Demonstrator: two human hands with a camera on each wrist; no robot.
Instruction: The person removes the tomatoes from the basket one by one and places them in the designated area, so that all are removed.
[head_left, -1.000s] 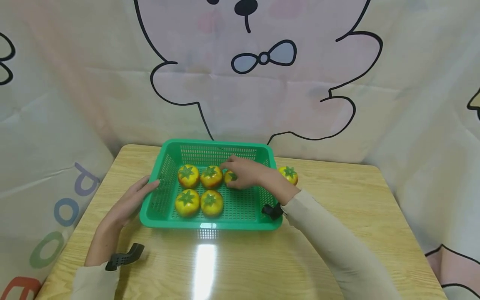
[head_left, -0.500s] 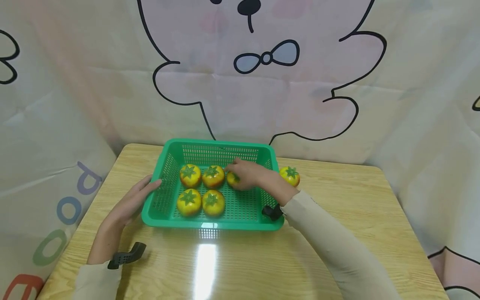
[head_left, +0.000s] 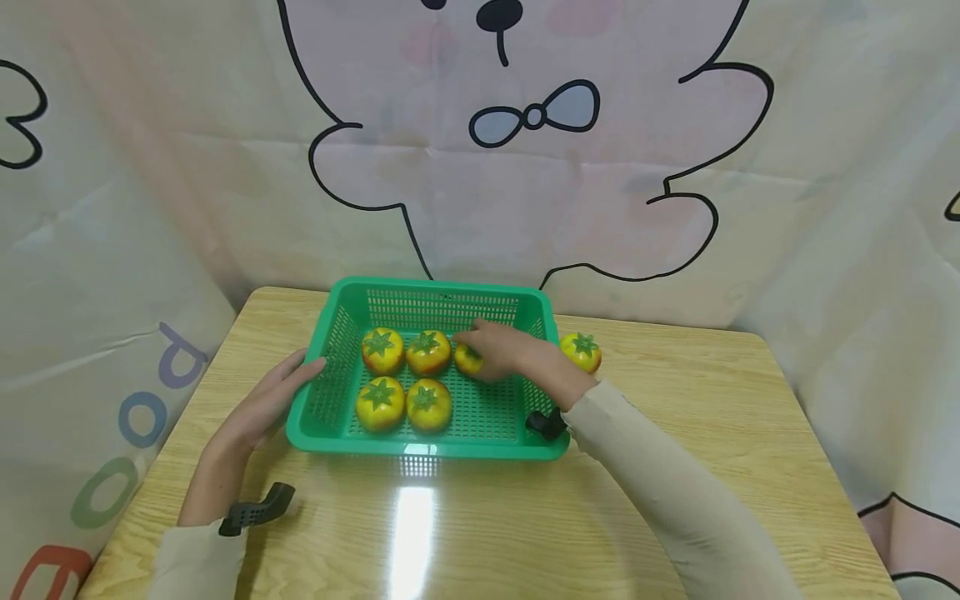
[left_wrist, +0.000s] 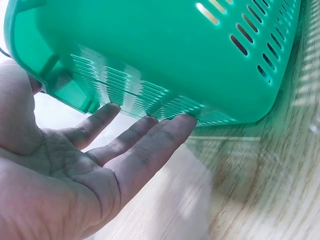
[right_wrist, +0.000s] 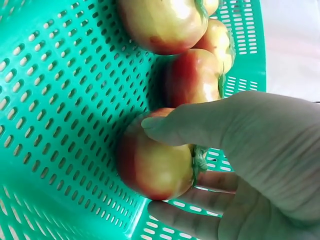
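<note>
A green plastic basket (head_left: 427, 451) stands on the table, holding several yellow-red persimmons with green leafy tops. Its left wall is gripped by my left hand (head_left: 266, 404), thumb over the rim and fingers against the outside, as the left wrist view (left_wrist: 135, 155) shows. Inside the basket, my right hand (head_left: 504, 350) holds a persimmon (right_wrist: 157, 162) at the right end of the back row. The right thumb lies on this fruit, and other fingers reach around its far side. Two persimmons in the back row and two in front, such as the front-left persimmon (head_left: 380, 405), sit beside it.
Another persimmon (head_left: 581, 352) lies on the wooden table (head_left: 675, 392), just outside the basket's right wall. A printed cloth (head_left: 600, 192) hangs behind the table and along both sides. Black camera mounts (head_left: 257, 509) are worn on both wrists.
The right hand stays on the same persimmon, its fingers shifting slightly. The left hand keeps its place on the basket. The whole head view has drifted a little.
</note>
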